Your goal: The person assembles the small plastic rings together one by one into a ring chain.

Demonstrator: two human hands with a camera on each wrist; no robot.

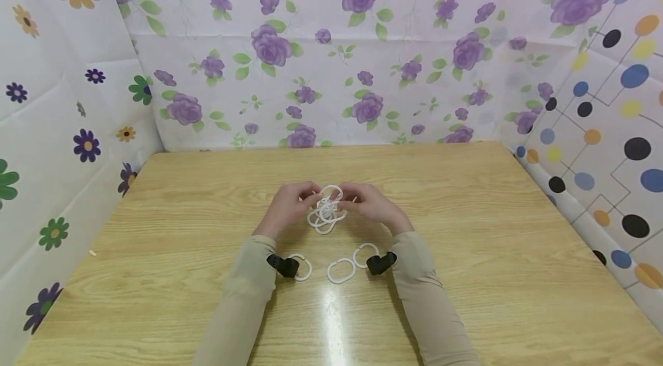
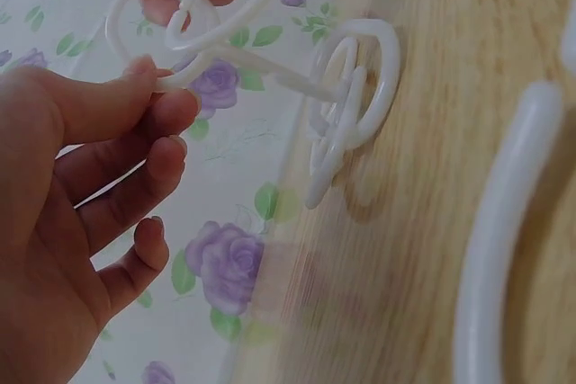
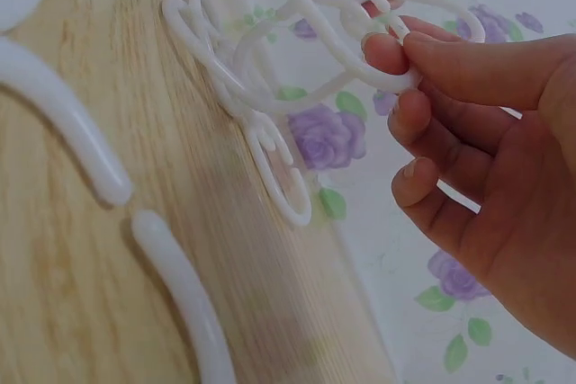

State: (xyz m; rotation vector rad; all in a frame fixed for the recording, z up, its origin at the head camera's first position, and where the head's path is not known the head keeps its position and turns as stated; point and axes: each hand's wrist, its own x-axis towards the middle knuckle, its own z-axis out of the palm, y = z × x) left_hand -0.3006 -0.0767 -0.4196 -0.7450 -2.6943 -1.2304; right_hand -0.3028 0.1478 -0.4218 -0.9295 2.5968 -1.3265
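Note:
Both hands meet over the middle of the table around a chain of white plastic C-shaped rings (image 1: 326, 213), linked through one another. My left hand (image 1: 291, 205) pinches one ring (image 2: 117, 26) between thumb and forefinger, its other fingers loosely bent. Between its thumb and forefinger my right hand (image 1: 374, 205) pinches another ring (image 3: 315, 20), whose gap shows near the fingertips. The two held rings cross each other in the wrist views. Below them hang more linked rings (image 2: 378, 87), the lowest close to the tabletop.
Three loose white rings lie nearer the body: one by the left wrist (image 1: 309, 268), one in the middle (image 1: 340, 281), one by the right wrist (image 1: 365, 246). Patterned cloth walls stand behind the wooden table (image 1: 155, 274) and at both sides. Each wrist wears a black camera.

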